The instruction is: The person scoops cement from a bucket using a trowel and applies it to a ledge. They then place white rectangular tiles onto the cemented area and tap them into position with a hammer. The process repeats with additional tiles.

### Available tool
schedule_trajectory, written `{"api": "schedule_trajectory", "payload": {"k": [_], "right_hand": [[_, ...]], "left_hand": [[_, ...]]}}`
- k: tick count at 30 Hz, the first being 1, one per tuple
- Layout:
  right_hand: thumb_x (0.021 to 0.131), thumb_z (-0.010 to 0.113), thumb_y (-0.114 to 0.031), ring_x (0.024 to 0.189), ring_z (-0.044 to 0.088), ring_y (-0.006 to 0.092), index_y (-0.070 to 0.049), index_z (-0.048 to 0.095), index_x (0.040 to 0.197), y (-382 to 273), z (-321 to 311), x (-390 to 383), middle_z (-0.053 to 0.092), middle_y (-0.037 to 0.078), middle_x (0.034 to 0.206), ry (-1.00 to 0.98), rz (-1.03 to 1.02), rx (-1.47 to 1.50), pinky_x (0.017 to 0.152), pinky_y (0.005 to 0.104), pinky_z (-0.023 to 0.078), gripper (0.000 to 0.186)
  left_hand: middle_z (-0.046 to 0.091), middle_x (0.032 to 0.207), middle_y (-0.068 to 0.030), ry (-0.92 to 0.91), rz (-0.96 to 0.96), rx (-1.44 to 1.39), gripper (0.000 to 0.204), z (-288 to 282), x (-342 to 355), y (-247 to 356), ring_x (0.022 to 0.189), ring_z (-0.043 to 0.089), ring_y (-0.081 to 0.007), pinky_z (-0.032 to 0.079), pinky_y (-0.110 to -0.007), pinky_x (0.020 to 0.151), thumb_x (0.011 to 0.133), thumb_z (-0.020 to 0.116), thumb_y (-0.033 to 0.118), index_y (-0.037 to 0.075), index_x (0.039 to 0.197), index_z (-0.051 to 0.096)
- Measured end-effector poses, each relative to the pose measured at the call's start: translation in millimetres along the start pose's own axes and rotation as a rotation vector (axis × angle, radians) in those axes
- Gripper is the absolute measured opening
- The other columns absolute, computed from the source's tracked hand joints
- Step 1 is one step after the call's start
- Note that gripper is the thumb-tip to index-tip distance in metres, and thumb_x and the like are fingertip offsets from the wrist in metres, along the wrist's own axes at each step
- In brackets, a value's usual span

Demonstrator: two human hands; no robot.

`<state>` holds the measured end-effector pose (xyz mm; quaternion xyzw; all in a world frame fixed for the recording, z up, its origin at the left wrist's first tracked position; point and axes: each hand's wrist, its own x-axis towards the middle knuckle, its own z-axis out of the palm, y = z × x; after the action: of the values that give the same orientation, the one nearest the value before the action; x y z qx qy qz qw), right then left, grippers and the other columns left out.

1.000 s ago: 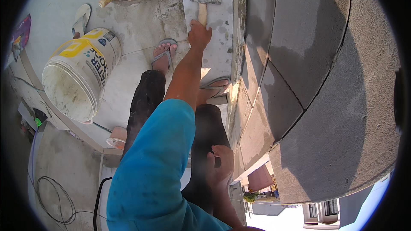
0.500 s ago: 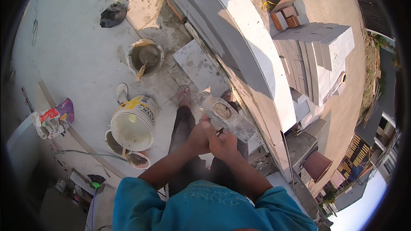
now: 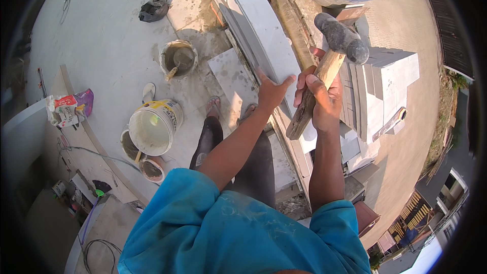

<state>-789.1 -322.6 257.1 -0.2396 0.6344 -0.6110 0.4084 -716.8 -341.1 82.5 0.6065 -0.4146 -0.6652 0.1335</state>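
the right hand (image 3: 324, 102) is clamped on a mallet (image 3: 329, 66) raised at two o'clock, while the left hand (image 3: 272, 91) lies open-fingered on the slab (image 3: 264, 35), so a wayward blow could catch those fingers or chip the edge.

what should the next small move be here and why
Probably a light tap down onto the grey slab: the right hand grips the mallet raised above it, and the left hand rests flat on its edge, steadying it.
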Motion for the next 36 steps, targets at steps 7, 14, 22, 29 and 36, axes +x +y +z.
{"api": "schedule_trajectory", "payload": {"k": [7,14,22,29,36], "right_hand": [[0.102,0.063,-0.037,0.051,0.053,0.0073,-0.004,0.053,0.109,-24.0,16.9,60.4,0.057,0.002,0.071,-0.047,-0.073,-0.297,0.044,0.0232,0.043,0.036],[0.100,0.063,-0.046,0.065,0.070,0.0237,0.000,0.051,0.112,-5.8,51.0,119.1,0.068,0.018,0.081,-0.093,-0.453,-0.528,0.057,0.0371,0.054,0.049],[0.098,0.056,-0.047,0.098,0.069,0.0447,0.003,0.052,0.121,42.0,54.7,137.5,0.070,0.029,0.099,-0.232,-0.146,-1.054,0.086,0.0536,0.053,0.055],[0.097,0.058,-0.049,0.070,0.071,0.0394,0.003,0.055,0.115,51.9,38.9,155.9,0.069,0.023,0.076,-0.251,-0.047,-1.011,0.067,0.0486,0.056,0.055],[0.101,0.062,-0.038,0.048,0.054,0.0096,-0.002,0.055,0.119,-2.1,-63.9,-102.5,0.055,0.001,0.067,-0.026,0.429,-0.232,0.045,0.0261,0.043,0.041]], "left_hand": [[0.067,0.119,-0.0315,0.052,0.073,0.104,0.111,10.8,-7.5,-0.9,0.113,0.067,-0.0417,0.050,-0.043,0.099,0.086,0.073,0.048,-0.010,0.157,0.012],[0.068,0.120,-0.0292,0.046,0.014,0.057,0.108,12.2,-15.7,3.4,0.113,0.066,-0.0422,0.050,-0.044,0.098,0.087,0.071,0.047,-0.008,0.158,0.010],[0.069,0.121,-0.0264,0.012,-0.032,0.047,0.110,7.0,-9.9,-3.1,0.115,0.065,-0.0408,0.048,-0.043,0.101,0.089,0.070,0.044,-0.008,0.158,0.002],[0.069,0.119,-0.0270,0.001,-0.033,0.037,0.109,13.6,-5.5,-4.0,0.107,0.070,-0.0375,0.053,-0.041,0.093,0.091,0.069,0.041,-0.007,0.158,-0.001],[0.058,0.133,-0.0294,0.009,0.111,0.106,0.124,0.7,17.0,-15.6,0.117,0.064,-0.0365,0.058,-0.045,0.085,0.083,0.079,0.044,-0.004,0.159,-0.007]]}}
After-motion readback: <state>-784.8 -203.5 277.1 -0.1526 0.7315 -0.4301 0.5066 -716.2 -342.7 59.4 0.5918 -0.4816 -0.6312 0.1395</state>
